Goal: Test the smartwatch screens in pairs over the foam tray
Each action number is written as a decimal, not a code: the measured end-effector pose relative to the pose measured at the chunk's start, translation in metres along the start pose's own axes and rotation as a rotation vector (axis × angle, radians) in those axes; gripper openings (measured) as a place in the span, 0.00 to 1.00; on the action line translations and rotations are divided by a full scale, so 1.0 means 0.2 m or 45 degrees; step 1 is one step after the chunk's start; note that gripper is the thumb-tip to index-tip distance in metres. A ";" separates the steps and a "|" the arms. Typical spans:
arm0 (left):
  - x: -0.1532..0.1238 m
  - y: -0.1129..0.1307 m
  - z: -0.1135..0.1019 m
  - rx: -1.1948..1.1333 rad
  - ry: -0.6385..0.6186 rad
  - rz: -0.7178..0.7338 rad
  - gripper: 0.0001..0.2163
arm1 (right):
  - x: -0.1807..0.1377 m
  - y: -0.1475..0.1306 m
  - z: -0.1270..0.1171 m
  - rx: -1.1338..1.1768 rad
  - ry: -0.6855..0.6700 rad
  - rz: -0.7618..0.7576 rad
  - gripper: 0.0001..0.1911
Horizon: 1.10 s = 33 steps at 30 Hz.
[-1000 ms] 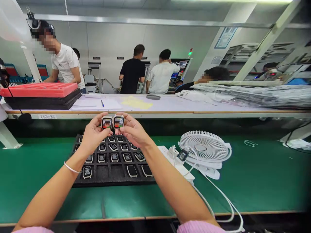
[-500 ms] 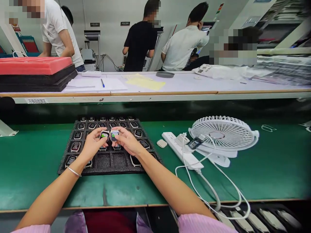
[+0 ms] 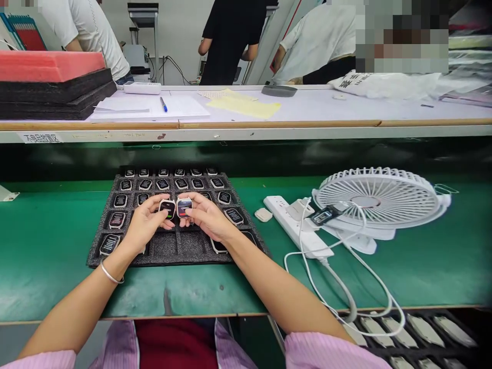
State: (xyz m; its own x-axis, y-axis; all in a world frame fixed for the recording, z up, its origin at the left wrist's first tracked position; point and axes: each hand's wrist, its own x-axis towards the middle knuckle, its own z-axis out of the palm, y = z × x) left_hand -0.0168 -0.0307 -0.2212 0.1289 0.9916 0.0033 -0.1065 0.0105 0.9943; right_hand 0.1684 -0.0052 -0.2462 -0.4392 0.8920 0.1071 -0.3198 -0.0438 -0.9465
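My left hand (image 3: 147,224) grips a square smartwatch (image 3: 166,209) without a strap, its dark screen lit with a bit of green. Close beside it, my right hand (image 3: 207,218) pinches a second smartwatch (image 3: 184,206), whose screen shows a bluish picture with red at the bottom. Both thumbs rest on the screens. Under the hands lies a black foam tray (image 3: 165,247) with rows of similar watches, such as one watch (image 3: 110,244) at its front left corner. Two front compartments below the hands hold no watch. My hands hide part of the tray's middle.
Right of the tray lie a white power strip (image 3: 288,220) with looped cables, a small white square piece (image 3: 263,214) and a white fan (image 3: 376,200). A shelf (image 3: 238,131) crosses behind, bearing foam trays (image 3: 54,66) and papers. Several people are beyond it.
My view has tilted down and shifted slightly. Both watches remain in my hands, and their screens now show different content, with red at the bottom of the right one.
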 end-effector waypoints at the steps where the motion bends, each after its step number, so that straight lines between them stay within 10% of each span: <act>1: 0.00 0.00 0.00 0.003 0.000 -0.002 0.22 | 0.00 0.00 0.00 -0.018 0.012 -0.008 0.18; 21: -0.01 0.00 0.01 -0.092 -0.016 -0.077 0.26 | 0.00 0.00 -0.01 0.198 0.119 0.190 0.14; 33: -0.30 -0.07 0.03 -0.099 -0.042 -0.348 0.27 | -0.26 0.03 0.01 0.352 0.075 0.326 0.15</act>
State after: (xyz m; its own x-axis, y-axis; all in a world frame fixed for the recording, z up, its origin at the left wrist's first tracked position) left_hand -0.0172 -0.0917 -0.2355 0.1949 0.9460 -0.2592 -0.1385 0.2881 0.9475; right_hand 0.1871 -0.0533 -0.2568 -0.4881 0.8603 -0.1473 -0.4237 -0.3811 -0.8217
